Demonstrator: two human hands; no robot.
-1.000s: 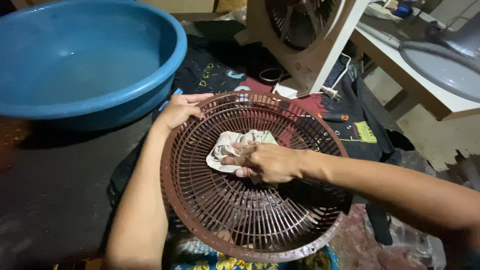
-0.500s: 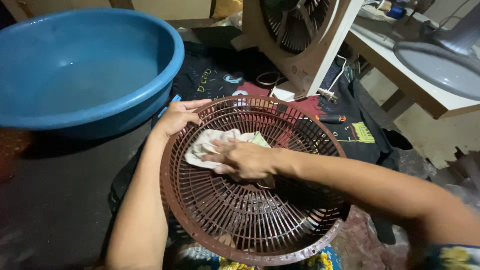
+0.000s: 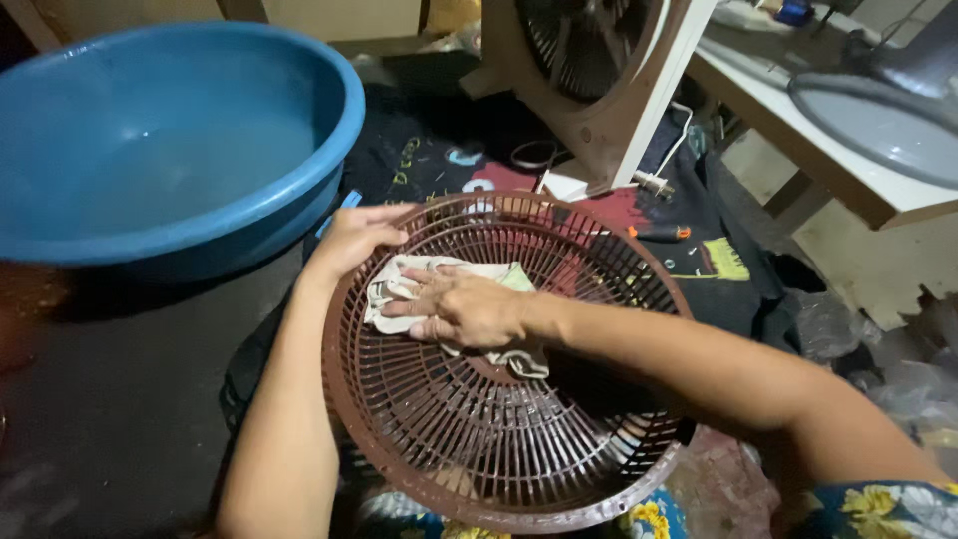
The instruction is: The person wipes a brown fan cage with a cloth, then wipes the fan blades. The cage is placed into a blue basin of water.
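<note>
Brown round fan grille (image 3: 479, 439), nearest, lying dish-like. Right hand (image 3: 464, 309) spread flat, pressing a pale cloth (image 3: 399, 284) onto its ribs; left hand (image 3: 354, 238) curled over the far-left rim. Beyond: blue basin (image 3: 180, 140) with water, beige box fan (image 3: 599, 80), upright.

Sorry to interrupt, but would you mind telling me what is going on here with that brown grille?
A person is wiping a brown plastic fan grille with a pale cloth. The right hand presses the cloth flat against the inner ribs, near the upper left of the grille. The left hand grips the rim there. A blue basin holding water sits to the left, and a box fan stands behind.
</note>
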